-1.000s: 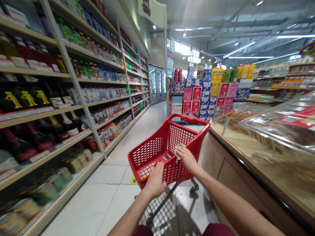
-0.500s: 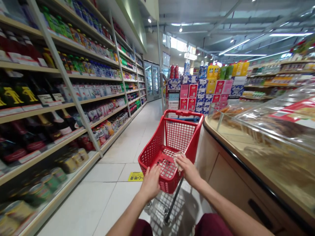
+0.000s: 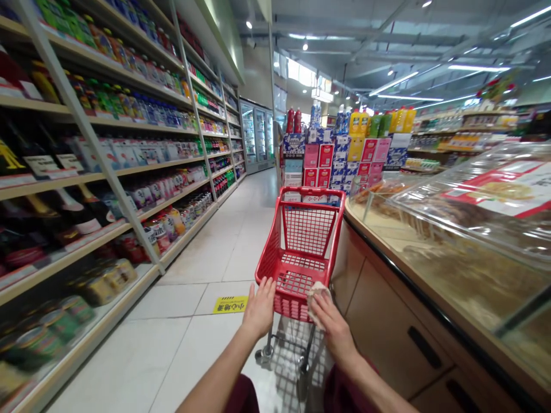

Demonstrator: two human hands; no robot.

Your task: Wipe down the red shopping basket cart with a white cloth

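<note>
A small red plastic shopping cart (image 3: pixel 291 306) stands in front of me on metal legs with casters, and nothing lies in its lattice basket. At the basket's near left corner is my left hand (image 3: pixel 260 308), its fingers stretched out along the rim and holding nothing. My right hand (image 3: pixel 330 314) presses a crumpled whitish cloth (image 3: pixel 316 288) against the near right corner. That hand covers part of the cloth.
Shelves of bottles and cans (image 3: pixel 146 163) line the left side. A wooden counter (image 3: pixel 379 307) with clear-covered food stands close on the right. Stacked drink boxes (image 3: pixel 318 163) rise beyond the cart. A yellow floor sticker (image 3: pixel 230 304) lies on the pale tiles.
The cart has turned to sit straighter before me. My right hand with the cloth has moved from the basket's inner right side to its near right corner. My left hand stays by the left corner.
</note>
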